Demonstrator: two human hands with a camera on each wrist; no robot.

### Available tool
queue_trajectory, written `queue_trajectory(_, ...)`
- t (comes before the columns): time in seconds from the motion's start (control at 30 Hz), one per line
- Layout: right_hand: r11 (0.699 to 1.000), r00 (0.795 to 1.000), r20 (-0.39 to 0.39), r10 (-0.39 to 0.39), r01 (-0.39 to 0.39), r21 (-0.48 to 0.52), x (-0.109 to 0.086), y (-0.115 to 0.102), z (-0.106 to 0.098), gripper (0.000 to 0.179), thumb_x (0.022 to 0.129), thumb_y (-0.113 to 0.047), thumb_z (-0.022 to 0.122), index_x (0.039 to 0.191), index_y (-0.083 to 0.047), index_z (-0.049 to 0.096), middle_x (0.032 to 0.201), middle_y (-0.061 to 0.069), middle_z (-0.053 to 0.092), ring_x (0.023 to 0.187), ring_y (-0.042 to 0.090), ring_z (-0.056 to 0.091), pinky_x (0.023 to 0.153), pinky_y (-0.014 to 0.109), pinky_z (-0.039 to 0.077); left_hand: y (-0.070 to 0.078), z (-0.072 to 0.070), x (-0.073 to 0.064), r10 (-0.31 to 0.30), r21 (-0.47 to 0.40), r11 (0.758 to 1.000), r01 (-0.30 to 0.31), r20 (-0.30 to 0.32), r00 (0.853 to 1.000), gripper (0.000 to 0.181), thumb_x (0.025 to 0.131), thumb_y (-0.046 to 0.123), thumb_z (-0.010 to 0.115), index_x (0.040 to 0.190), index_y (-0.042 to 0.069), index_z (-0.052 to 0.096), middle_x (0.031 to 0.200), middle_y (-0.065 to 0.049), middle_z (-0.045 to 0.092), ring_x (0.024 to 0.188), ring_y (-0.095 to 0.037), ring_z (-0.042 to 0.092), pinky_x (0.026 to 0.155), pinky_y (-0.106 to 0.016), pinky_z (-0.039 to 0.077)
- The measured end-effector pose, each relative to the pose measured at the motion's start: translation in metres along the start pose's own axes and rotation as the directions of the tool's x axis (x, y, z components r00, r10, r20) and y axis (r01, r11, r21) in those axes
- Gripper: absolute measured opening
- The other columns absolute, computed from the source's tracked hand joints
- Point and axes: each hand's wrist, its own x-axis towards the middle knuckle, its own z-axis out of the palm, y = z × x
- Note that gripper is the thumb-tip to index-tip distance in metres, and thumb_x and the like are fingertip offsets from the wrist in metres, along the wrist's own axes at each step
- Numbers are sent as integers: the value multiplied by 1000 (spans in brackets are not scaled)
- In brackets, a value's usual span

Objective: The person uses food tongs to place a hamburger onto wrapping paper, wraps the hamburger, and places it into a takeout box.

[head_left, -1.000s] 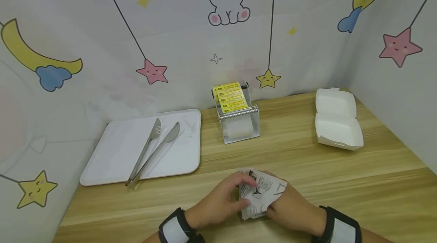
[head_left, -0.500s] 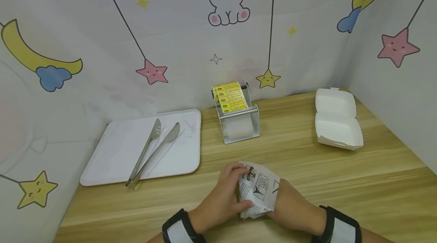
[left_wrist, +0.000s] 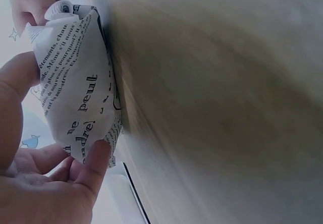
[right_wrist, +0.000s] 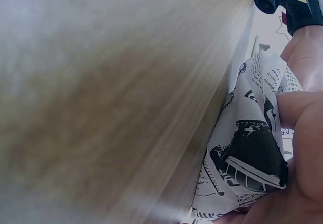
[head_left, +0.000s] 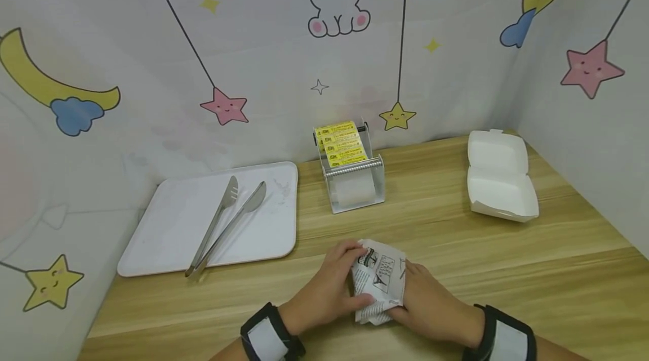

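Observation:
A bundle wrapped in newsprint-patterned paper [head_left: 380,279] lies low at the table's front middle; what it contains is hidden. My left hand [head_left: 327,288] holds its left side, thumb on the near edge and fingers over the far corner. From the other side my right hand [head_left: 438,304] grips it, with the thumb at the near edge and part of the hand under a paper flap. In the left wrist view, the fingers [left_wrist: 96,166] curl round one end of the printed paper [left_wrist: 75,82]. The right wrist view shows the thumb against the folded paper [right_wrist: 247,153].
At the left, a white tray [head_left: 172,226] bears metal tongs [head_left: 218,231]. A tape dispenser [head_left: 355,186] with a roll of yellow printed labels [head_left: 345,144] stands behind the hands. An opened white takeaway box [head_left: 502,192] is at the back right, near the wall.
The right side of the paper has been folded inward, so the bundle looks narrower. The left hand has shifted slightly farther back, and the right hand's thumb now shows on the near edge.

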Motion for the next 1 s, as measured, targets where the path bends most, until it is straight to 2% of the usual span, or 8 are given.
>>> queue_trajectory(0.27, 988, 1000, 21, 11, -14, 152, -3, -2, -1, 66, 101, -38, 63, 150, 3, 44, 155, 29, 38, 142, 51, 33, 110, 68, 30, -2, -1, -1, 15, 17, 1000, -16, 43, 999, 78, 85, 32, 85, 146, 0, 49, 149, -7, 42, 139, -24, 36, 117, -38, 34)
queue_trajectory(0.4, 969, 999, 34, -8, -1, 245, -5, 2, -3, 73, 101, -27, 64, 156, 4, 29, 162, 29, 22, 148, 47, 22, 118, 56, 22, -2, 1, -2, -14, 31, 999, 11, 91, 996, 88, 82, 42, 86, 149, 3, 45, 153, -6, 41, 142, -22, 34, 118, -38, 33)
queue_trajectory(0.6, 884, 984, 178, -25, -62, 463, -2, 15, -13, 91, 102, -25, 61, 162, -2, -4, 168, 21, -7, 153, 37, 3, 114, 16, 3, 0, 2, -3, -12, 43, 999, 8, 82, 997, 86, 82, 40, 86, 148, 4, 44, 150, -7, 44, 142, -21, 35, 117, -39, 34)
queue_trajectory(0.67, 845, 972, 232, -25, -103, 525, -1, 19, -19, 95, 103, -33, 61, 163, -9, -8, 169, 17, -9, 153, 36, 0, 114, 15, 3, 0, 3, -3, -19, 48, 999, 16, 78, 997, 85, 82, 39, 86, 147, 5, 45, 150, -6, 45, 141, -20, 36, 117, -39, 34)
queue_trajectory(0.73, 813, 965, 263, -13, -143, 565, 0, 22, -25, 96, 103, -36, 61, 163, -14, -10, 169, 15, -11, 153, 36, -3, 118, 24, 6, 0, 3, -3, -25, 63, 998, 20, 77, 997, 83, 82, 38, 86, 147, 5, 45, 150, -6, 45, 141, -20, 37, 117, -39, 35)
queue_trajectory(0.83, 805, 981, 193, 16, -127, 580, 2, 22, -35, 92, 102, -32, 63, 165, -20, -4, 170, 11, -7, 154, 38, -1, 121, 51, 12, 0, 4, -3, -25, 99, 995, 18, 71, 997, 82, 82, 38, 86, 146, 6, 46, 149, -5, 47, 140, -21, 38, 116, -40, 35)
queue_trajectory(0.93, 858, 1000, 20, -5, -6, 514, 7, 17, -43, 83, 100, -27, 67, 165, -25, 14, 171, 5, 4, 154, 35, 8, 113, 69, 20, 2, 4, -3, -10, 149, 989, 1, 56, 998, 81, 81, 37, 86, 145, 5, 47, 146, -6, 49, 138, -21, 40, 116, -41, 36)
queue_trajectory(1.0, 900, 995, -80, -64, 92, 427, 11, 12, -45, 76, 98, -25, 69, 162, -27, 28, 170, 0, 15, 154, 30, 17, 113, 66, 27, 3, 4, -3, -6, 176, 984, -3, 50, 999, 80, 81, 37, 86, 144, 6, 48, 146, -6, 50, 137, -21, 41, 116, -41, 36)
